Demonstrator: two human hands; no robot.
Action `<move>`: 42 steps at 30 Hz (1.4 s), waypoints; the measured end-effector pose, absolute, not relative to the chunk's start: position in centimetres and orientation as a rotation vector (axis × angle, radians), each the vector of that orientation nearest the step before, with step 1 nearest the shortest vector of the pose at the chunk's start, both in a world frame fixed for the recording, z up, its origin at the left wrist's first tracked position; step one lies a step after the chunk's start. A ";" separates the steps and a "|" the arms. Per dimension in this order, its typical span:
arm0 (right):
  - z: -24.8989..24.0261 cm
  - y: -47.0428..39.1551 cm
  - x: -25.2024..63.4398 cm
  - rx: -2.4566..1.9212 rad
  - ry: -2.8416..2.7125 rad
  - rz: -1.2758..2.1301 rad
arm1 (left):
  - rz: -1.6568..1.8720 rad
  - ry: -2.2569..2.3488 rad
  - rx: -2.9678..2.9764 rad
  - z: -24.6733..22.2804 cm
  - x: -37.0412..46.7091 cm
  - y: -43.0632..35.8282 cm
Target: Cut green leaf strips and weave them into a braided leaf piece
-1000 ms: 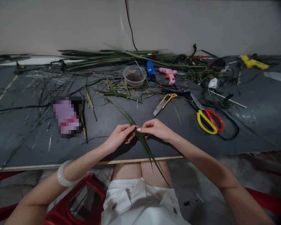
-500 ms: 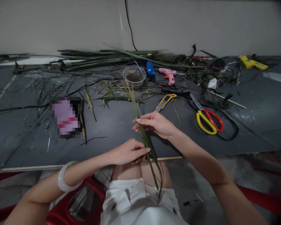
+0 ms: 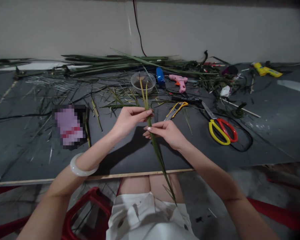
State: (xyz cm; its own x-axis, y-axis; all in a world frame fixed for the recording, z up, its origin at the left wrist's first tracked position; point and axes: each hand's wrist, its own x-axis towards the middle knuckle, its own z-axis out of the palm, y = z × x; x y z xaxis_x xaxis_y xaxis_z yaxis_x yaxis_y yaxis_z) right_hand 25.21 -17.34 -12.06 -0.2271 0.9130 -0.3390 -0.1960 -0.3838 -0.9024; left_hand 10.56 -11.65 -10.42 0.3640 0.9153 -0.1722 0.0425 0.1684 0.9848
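Long green leaf strips (image 3: 158, 153) run from above the table down over its front edge, their pale split tips pointing at the plastic bowl. My left hand (image 3: 132, 120) pinches them near the upper end. Just below it, my right hand (image 3: 166, 131) grips the same strips between thumb and fingers. Close beyond my right hand lies a yellow utility knife (image 3: 176, 111). The strips' lower ends hang over my lap.
Scissors with red and yellow handles (image 3: 221, 131) lie to the right. Behind are a clear bowl (image 3: 136, 87), a blue tape roll (image 3: 160, 77), a pink glue gun (image 3: 179, 81) and a leaf pile (image 3: 102, 63). A yellow tool (image 3: 267, 70) lies far right; a blurred-out pinkish object (image 3: 69, 125) is left.
My left hand has moved up along the leaf strips, from below my right hand to just above it. The right hand stays nearly in place, and the strips' lower ends hang closer together.
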 end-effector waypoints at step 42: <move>-13.3 -14.5 26.5 -1.288 -1.004 1.191 | 0.563 0.856 0.806 -14.9 12.5 -12.8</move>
State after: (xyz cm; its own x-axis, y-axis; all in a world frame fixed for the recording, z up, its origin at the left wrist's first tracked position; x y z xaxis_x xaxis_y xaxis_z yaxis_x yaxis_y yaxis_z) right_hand 26.51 -14.46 -13.33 0.1475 0.9848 -0.0918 -0.0755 -0.0813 -0.9938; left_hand 12.47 -12.85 -14.92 0.5452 0.7153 -0.4371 -0.1174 0.5815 0.8050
